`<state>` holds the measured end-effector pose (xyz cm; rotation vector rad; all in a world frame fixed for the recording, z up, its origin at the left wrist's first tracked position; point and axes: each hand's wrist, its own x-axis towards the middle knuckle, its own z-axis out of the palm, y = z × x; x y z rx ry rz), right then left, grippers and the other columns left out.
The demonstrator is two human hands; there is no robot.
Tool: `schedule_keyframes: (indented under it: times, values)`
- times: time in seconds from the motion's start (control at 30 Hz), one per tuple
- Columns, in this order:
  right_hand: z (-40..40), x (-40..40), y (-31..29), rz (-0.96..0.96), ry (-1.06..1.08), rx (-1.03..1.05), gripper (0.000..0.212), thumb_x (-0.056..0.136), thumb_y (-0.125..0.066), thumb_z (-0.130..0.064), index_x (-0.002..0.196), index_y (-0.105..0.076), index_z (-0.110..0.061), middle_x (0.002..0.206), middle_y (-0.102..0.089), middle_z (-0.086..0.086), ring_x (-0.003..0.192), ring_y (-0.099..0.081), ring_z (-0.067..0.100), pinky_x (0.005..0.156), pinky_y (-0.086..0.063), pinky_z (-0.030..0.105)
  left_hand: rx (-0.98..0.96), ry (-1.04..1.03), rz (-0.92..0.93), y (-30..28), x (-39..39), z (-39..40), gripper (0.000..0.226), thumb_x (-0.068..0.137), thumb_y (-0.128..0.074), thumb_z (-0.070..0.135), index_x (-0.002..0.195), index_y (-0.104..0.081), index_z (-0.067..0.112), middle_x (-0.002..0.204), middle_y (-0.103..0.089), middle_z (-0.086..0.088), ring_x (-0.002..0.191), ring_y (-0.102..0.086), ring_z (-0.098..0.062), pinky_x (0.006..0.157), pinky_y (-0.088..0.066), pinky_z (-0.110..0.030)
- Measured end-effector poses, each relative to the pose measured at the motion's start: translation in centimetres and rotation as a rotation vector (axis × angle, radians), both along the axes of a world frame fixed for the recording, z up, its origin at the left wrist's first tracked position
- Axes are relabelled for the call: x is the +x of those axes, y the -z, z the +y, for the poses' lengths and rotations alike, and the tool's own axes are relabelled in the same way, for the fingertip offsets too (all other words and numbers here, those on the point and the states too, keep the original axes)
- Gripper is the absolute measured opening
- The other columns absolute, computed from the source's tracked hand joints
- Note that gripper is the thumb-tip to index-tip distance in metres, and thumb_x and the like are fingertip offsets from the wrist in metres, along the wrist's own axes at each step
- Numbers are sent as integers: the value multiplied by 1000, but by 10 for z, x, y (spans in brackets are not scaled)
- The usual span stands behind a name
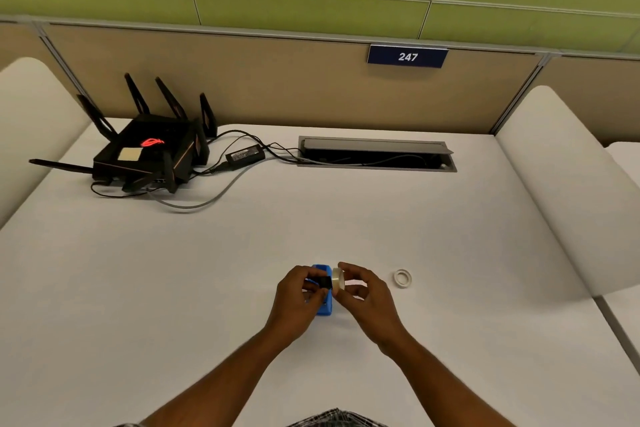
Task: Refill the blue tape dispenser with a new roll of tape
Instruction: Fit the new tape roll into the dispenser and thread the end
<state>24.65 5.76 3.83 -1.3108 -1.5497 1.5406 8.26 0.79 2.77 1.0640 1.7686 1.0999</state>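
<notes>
The blue tape dispenser point(324, 307) lies on the white table point(311, 225), mostly hidden behind my hands. My left hand point(298, 291) pinches a small black spool point(325, 282) just above the dispenser. My right hand point(363, 288) holds a clear roll of tape point(337, 280) upright between thumb and fingers, its side right against the black spool. A second ring, white and thin like a bare tape core point(402, 278), lies flat on the table a little to the right of my right hand.
A black router with several antennas point(149, 152) stands at the back left, with a power brick point(245, 153) and cables running to a recessed cable tray point(377, 153). Padded partitions flank the table; a sign reading 247 point(407, 56) hangs on the back panel.
</notes>
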Motion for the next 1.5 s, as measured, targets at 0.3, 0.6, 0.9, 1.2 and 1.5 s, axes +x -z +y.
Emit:
schedule_keyframes:
  times: [0.3, 0.6, 0.9, 1.2, 1.5]
  values:
    - [-4, -1, -3, -5, 5, -34, 47, 83, -84, -34, 126, -66, -31, 119, -72, -12, 97, -76, 10, 75, -59, 18, -41, 2, -162, -3, -6, 0, 27, 87, -72, 12, 112, -69, 22, 109, -71, 5, 100, -70, -13, 78, -57, -16]
    - [-1, -2, -10, 14, 5, -25, 50, 77, -88, -31, 123, -69, -35, 113, -75, -15, 101, -75, 8, 78, -60, 20, -15, 26, -178, -7, -7, 6, 28, 85, -74, 13, 108, -71, 28, 103, -73, 10, 95, -70, -9, 87, -59, -26]
    - [0, -2, -13, 24, -15, -21, 50, 76, -89, -30, 122, -69, -36, 115, -75, -12, 101, -76, 12, 79, -61, 24, -15, 13, -182, -11, -8, 5, 23, 85, -74, 14, 104, -73, 25, 103, -74, 7, 99, -69, -9, 87, -56, -22]
    - [-4, -2, -13, 18, -34, -23, 50, 77, -89, -21, 121, -69, -33, 116, -74, -8, 97, -76, 15, 82, -62, 27, -46, 53, -139, -13, -4, 2, 19, 87, -73, 16, 104, -74, 24, 101, -73, 8, 97, -68, -9, 74, -54, -10]
    - [-4, -2, -16, 57, -47, -47, 48, 78, -88, -20, 122, -71, -29, 115, -76, -8, 99, -76, 14, 80, -60, 25, -28, 28, -167, -20, -6, 3, 32, 81, -75, 3, 103, -72, 26, 95, -75, 3, 87, -71, -5, 69, -55, -12]
